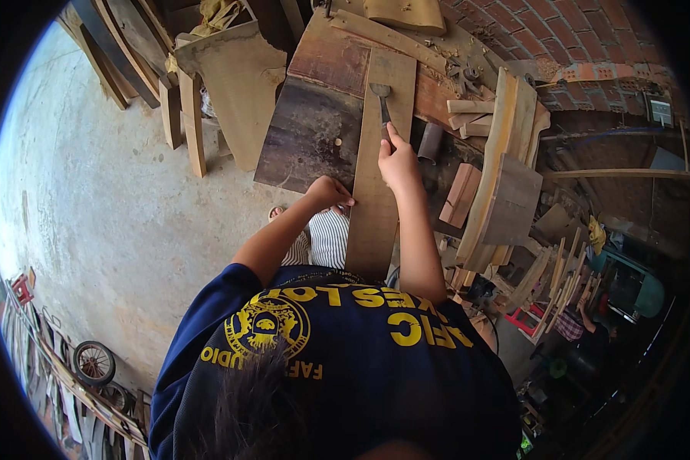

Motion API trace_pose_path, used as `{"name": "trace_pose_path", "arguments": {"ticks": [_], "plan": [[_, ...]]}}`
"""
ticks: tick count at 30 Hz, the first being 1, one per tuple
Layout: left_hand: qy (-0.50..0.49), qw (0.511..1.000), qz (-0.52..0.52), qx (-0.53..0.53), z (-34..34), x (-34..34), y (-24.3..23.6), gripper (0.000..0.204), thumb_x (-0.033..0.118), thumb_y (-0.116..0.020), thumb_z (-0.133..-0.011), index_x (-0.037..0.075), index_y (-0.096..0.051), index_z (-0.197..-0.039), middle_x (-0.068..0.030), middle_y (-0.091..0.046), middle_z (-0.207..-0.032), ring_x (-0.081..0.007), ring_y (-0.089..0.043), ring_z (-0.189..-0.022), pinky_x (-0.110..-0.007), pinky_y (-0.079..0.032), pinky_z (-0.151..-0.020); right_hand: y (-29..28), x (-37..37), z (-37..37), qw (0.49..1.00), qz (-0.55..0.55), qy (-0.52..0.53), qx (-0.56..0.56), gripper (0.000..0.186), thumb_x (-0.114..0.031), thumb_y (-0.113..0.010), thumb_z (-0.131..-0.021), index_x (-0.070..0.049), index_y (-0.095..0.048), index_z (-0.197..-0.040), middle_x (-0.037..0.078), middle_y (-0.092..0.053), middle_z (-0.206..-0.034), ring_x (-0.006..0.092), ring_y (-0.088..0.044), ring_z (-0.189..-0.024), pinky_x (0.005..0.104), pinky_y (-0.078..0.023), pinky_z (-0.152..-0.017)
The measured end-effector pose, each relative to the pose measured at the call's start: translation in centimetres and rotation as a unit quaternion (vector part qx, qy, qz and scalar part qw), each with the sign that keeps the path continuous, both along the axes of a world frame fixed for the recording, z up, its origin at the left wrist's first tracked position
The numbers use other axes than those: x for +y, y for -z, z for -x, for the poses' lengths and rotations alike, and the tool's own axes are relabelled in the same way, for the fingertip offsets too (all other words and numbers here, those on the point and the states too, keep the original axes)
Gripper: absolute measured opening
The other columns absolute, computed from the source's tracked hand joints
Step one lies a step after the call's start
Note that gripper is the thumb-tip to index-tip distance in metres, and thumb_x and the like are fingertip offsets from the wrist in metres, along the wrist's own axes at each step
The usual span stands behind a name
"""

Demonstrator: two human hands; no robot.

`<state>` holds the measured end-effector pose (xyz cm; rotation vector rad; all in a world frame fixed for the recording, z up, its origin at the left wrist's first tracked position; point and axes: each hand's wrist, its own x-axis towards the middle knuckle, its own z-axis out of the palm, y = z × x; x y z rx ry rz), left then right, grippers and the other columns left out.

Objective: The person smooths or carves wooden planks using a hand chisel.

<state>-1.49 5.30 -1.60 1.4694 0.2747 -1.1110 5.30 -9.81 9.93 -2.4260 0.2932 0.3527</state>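
Note:
A long, flat wooden board lies lengthwise on the dark-stained workbench top, its near end reaching toward my body. My right hand is closed round the handle of a scraper, whose flared, flat head rests over the far part of the board. The index finger lies along the tool. At the board's left edge, my left hand is closed with its fingertips pinching or pressing that edge. Its palm side is hidden.
Small wood blocks and a reddish-brown block lie right of the board. Long curved planks stand beyond them. Cut panels lean at the upper left by the concrete floor. Another person is at the lower right.

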Motion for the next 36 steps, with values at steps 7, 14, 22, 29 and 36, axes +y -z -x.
{"name": "trace_pose_path", "arguments": {"ticks": [7, 14, 22, 29, 36], "plan": [[0.005, 1.000, -0.009, -0.015, 0.1, -0.1, 0.7, 0.022, 0.020, -0.079, -0.072, 0.004, -0.072, -0.084, -0.0080, -0.070, -0.077, -0.0153, -0.066, -0.055, -0.024, -0.048, -0.047, 0.8, 0.3, -9.6, 0.999, -0.026, 0.015, 0.032, 0.044, -0.024, -0.046, -0.093, -0.024, -0.043, -0.137, 0.009, -0.060, -0.064, 0.0166, -0.051, -0.041, 0.0312, -0.042, -0.039], [0.030, 1.000, 0.001, -0.003, 0.1, -0.1, 1.3, 0.021, 0.025, -0.073, -0.079, 0.007, -0.072, -0.091, -0.0072, -0.071, -0.086, -0.0161, -0.069, -0.066, -0.024, -0.045, -0.043, 1.8, -0.1, -8.4, 0.995, -0.078, 0.050, 0.021, 0.044, -0.026, -0.048, -0.094, -0.026, -0.042, -0.138, 0.007, -0.058, -0.061, 0.0150, -0.049, -0.041, 0.0298, -0.041, -0.038], [-0.049, 0.987, 0.125, 0.083, 0.1, 0.2, 1.7, 0.034, 0.031, -0.056, -0.091, 0.004, -0.058, -0.113, -0.0099, -0.067, -0.099, -0.0198, -0.066, -0.086, -0.031, -0.055, -0.070, 3.5, -6.2, 9.7, 0.996, -0.018, -0.033, -0.077, 0.048, -0.022, -0.051, -0.090, -0.026, -0.041, -0.137, 0.028, -0.062, -0.089, 0.0429, -0.059, -0.087, 0.0464, -0.049, -0.067], [-0.178, 0.969, 0.168, 0.018, -2.4, -3.9, 1.1, 0.037, 0.028, -0.056, -0.092, 0.001, -0.050, -0.117, -0.0103, -0.062, -0.104, -0.0182, -0.063, -0.088, -0.031, -0.052, -0.076, -0.1, -8.4, 23.3, 0.995, -0.027, 0.054, 0.076, 0.046, -0.033, -0.057, -0.088, -0.006, -0.049, -0.125, 0.022, -0.064, -0.087, 0.0332, -0.065, -0.084, 0.0378, -0.049, -0.070], [-0.271, 0.951, 0.138, -0.053, -5.2, -7.1, 3.5, 0.028, 0.008, -0.056, -0.089, -0.004, -0.051, -0.114, -0.0114, -0.063, -0.100, -0.0205, -0.062, -0.089, -0.032, -0.049, -0.081, -1.2, -9.5, 26.6, 0.991, 0.004, 0.097, 0.087, 0.043, -0.042, -0.067, -0.080, -0.001, -0.059, -0.083, 0.014, -0.062, -0.068, 0.0266, -0.063, -0.063, 0.0367, -0.047, -0.059]]}}
